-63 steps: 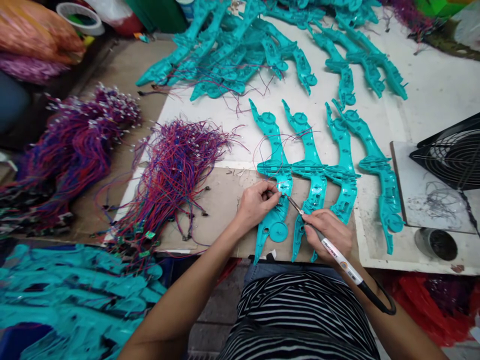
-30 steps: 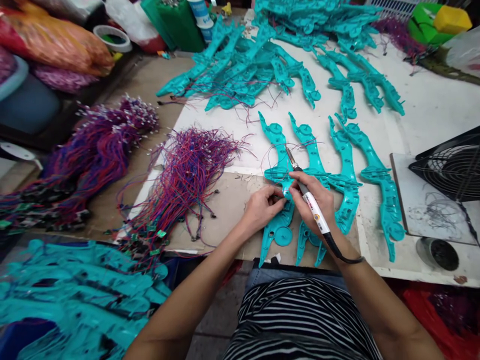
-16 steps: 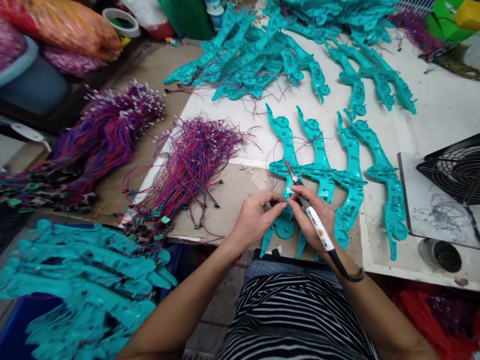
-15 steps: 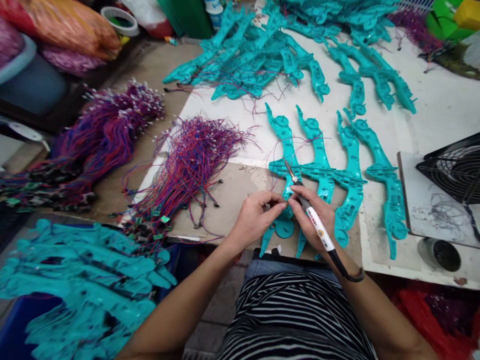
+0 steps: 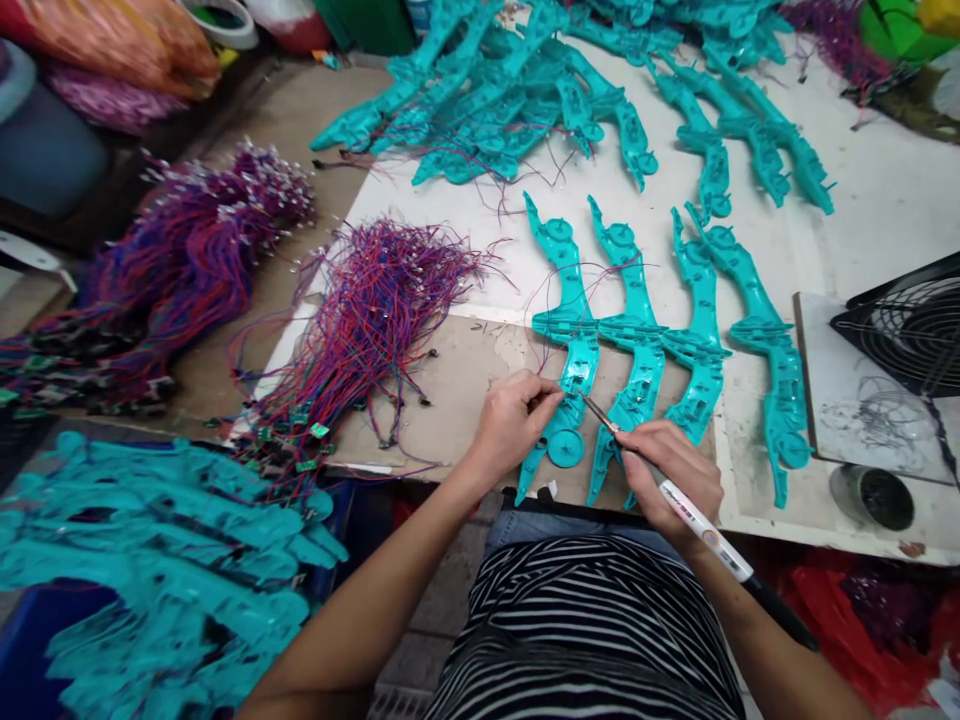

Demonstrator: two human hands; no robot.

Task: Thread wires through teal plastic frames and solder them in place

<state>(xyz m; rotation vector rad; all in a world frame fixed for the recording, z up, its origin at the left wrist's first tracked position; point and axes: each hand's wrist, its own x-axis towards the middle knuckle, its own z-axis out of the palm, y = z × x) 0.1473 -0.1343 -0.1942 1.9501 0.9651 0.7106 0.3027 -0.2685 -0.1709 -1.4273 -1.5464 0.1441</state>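
Note:
My right hand grips a soldering iron with a white barrel and black cable end. The iron's tip points left, at the lower half of the leftmost teal plastic shell in a row on the table. My left hand is closed in a pinch beside that same spot; whatever lies between its fingertips is too small to make out. Thin red and blue wires loop over the upper part of the shell. Close by on the right lie more teal shells, partly behind my right hand.
Left of the row lies a bundle of red and purple wires, with another wire bundle beyond. Teal shells pile up at the back and lower left. A black fan and a small jar stand right.
My right hand has moved away from my left and turned the soldering iron, so its tip now points left at the shell instead of up and away. My left hand stays pinched nearby.

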